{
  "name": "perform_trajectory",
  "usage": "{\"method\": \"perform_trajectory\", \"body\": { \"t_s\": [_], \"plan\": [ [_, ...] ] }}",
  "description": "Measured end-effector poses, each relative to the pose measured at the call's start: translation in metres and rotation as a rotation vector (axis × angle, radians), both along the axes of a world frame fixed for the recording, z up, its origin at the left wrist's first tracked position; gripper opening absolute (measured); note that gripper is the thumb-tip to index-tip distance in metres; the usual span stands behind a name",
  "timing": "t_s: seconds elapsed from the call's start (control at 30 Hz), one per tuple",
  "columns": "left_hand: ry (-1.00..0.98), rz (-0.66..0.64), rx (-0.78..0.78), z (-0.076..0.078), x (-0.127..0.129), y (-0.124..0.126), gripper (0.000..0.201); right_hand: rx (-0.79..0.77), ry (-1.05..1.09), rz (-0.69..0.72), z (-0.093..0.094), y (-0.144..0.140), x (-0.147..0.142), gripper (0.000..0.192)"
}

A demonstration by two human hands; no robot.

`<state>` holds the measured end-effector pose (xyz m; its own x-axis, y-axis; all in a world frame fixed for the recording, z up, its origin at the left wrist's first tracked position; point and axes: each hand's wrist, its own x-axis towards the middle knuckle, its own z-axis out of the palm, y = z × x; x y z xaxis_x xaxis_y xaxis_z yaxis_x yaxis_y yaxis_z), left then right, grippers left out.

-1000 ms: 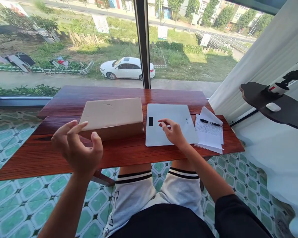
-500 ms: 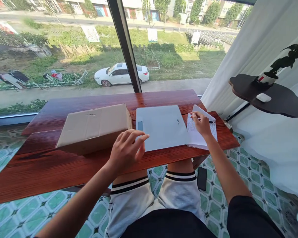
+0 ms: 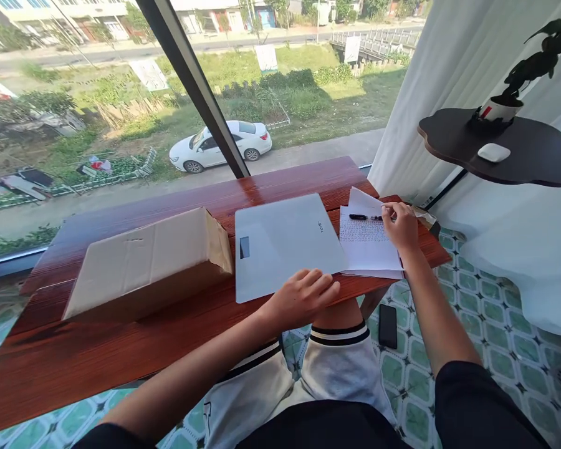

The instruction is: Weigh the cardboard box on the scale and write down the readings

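A flat white digital scale [image 3: 285,240] with a small dark display on its left side lies on the table. My left hand [image 3: 308,293] is at its front right edge, palm down, fingers stretched out and holding nothing. Right of the scale are sheets of paper [image 3: 364,252], the upper one covered with handwriting. A black pen [image 3: 359,217] lies across the top of the writing. My right hand [image 3: 401,227] is at the pen's right end, with thumb and fingertips pinched together on it; the fingers partly hide that end.
On the left of the reddish wooden table [image 3: 177,333] sits a closed cardboard box [image 3: 144,255]. A phone [image 3: 388,326] lies on the tiled floor. A dark wall shelf [image 3: 533,149] with a potted plant [image 3: 500,109] and a white case [image 3: 494,152] juts out at right.
My left hand has moved right from the box's corner to the scale's front right edge. My right hand has shifted from the pen's left end to its right end. The view has turned slightly.
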<state>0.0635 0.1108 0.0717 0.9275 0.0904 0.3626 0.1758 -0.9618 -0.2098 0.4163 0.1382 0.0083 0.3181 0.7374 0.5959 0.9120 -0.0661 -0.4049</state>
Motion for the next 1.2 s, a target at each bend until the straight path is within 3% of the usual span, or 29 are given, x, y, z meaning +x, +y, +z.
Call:
{"method": "perform_trajectory", "body": {
  "t_s": [0.27, 0.47, 0.57, 0.83, 1.2],
  "plan": [
    [0.063, -0.223, 0.086, -0.022, 0.084, -0.015, 0.028, -0.111, 0.044, -0.068, -0.007, -0.007, 0.006, 0.038],
    [0.045, -0.224, 0.094, -0.026, 0.120, -0.022, 0.030, -0.151, 0.063, -0.128, -0.005, -0.008, 0.003, 0.043],
    [0.081, -0.194, 0.053, -0.031, 0.129, -0.022, 0.035, -0.218, 0.095, -0.152, 0.000, -0.009, -0.002, 0.043],
    [0.142, -0.194, -0.024, -0.037, 0.131, -0.022, 0.042, -0.368, 0.062, -0.386, 0.017, -0.014, -0.016, 0.037],
    [0.060, -0.240, -0.146, -0.044, 0.137, -0.022, 0.035, -0.513, -0.073, -0.568, 0.025, -0.019, -0.024, 0.046]
  ]
}}
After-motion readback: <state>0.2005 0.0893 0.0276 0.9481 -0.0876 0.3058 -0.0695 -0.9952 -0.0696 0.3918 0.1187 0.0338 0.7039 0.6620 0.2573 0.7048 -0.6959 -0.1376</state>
